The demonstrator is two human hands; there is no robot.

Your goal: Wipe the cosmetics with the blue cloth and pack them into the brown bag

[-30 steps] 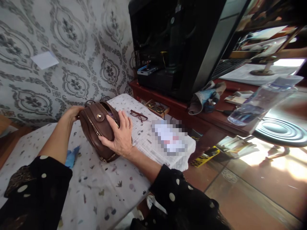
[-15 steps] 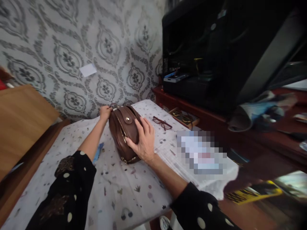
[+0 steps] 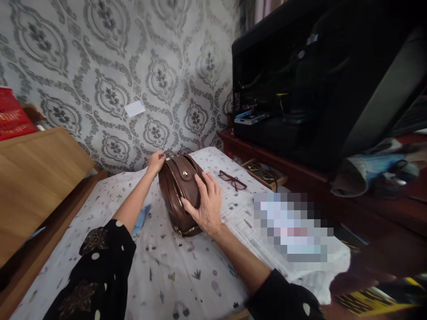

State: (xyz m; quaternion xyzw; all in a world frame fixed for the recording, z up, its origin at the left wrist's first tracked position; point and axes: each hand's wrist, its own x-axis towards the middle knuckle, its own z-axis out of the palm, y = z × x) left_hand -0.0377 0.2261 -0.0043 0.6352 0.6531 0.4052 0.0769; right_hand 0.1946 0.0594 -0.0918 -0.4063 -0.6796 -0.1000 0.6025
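Note:
A brown leather handbag (image 3: 178, 200) with gold zips and a snap tab sits on the patterned white cloth (image 3: 187, 275). At its far left corner, my left hand (image 3: 156, 162) has its fingers pinched on the bag's edge; what exactly lies between the fingertips is hidden. My right hand (image 3: 209, 206) rests on the bag's right side with fingers spread, its thumb near the zip. To the right of the bag lie dark red glasses (image 3: 232, 180). A small blue piece (image 3: 142, 218), perhaps cloth or wrapping, lies beyond my left forearm.
A large black open-fronted case (image 3: 283, 89) stands on a dark red wooden surface (image 3: 230, 138) at the right. A small box (image 3: 267, 173) holds several items. A wooden panel (image 3: 40, 178) rises at the left, with a red package (image 3: 15, 113) behind. The patterned wall (image 3: 150, 53) closes the back.
The whole view has shifted, so everything appears a little lower and farther right. Both hands keep nearly the same places on the handbag.

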